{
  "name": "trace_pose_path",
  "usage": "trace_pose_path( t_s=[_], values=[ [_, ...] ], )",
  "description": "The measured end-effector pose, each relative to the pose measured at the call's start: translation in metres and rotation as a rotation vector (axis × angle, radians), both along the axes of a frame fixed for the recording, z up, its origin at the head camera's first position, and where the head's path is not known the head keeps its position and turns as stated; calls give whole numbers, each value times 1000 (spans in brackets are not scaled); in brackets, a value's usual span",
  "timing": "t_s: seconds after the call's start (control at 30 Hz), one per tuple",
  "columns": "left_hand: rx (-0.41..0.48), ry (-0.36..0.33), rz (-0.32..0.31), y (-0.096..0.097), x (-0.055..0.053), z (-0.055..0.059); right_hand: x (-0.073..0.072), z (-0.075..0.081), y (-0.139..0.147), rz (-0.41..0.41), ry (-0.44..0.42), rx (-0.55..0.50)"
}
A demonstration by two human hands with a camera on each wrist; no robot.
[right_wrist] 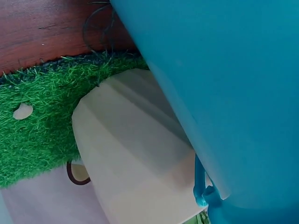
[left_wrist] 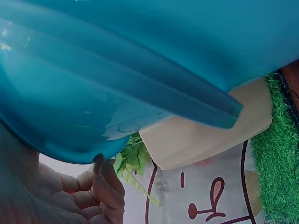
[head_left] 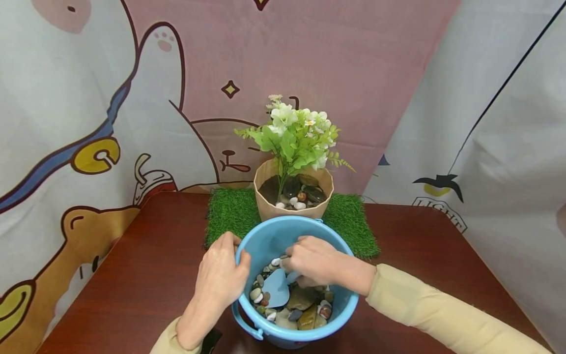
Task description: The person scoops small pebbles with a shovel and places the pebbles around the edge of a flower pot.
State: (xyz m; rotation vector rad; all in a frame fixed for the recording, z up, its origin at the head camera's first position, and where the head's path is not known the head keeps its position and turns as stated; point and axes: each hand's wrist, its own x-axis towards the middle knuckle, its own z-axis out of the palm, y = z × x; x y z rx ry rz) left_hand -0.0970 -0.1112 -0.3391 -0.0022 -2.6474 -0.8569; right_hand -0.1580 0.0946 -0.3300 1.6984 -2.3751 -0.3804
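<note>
A blue bucket holds pebbles and larger stones. My left hand grips the bucket's left rim, and its curled fingers show beside that rim in the left wrist view. Inside the bucket, my right hand holds a small light-blue shovel by its handle. The blade lies over the pebbles, pointing left. In the right wrist view the bucket wall fills the right side, and my right hand is hidden there.
Behind the bucket, a beige flowerpot with white flowers, leaves and stones stands on an artificial grass mat. A pale pebble lies on the mat. The dark red table meets a patterned cloth behind.
</note>
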Motion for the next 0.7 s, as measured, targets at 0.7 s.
trace_pose_path(
  t_s=[0.7],
  values=[
    [14, -19, -1, 0, 0, 1, -12, 14, 25, 65, -176, -168]
  ],
)
